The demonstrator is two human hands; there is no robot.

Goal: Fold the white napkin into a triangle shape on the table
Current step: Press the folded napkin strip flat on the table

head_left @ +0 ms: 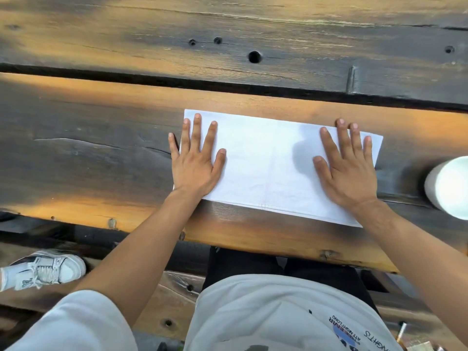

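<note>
Hands (195, 160) flat, covering napkin (268, 168) ends

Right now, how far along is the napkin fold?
Done: the white napkin lies flat on the table as a rectangle, apparently folded once. In hand: the left hand and right hand press its two ends flat. Left: no diagonal fold shows, so the triangle is not made yet.

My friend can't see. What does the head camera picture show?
Two hands, left hand and right hand, press flat on a white napkin lying as a rectangle on a dark wooden table. A white cup stands to the right.
</note>
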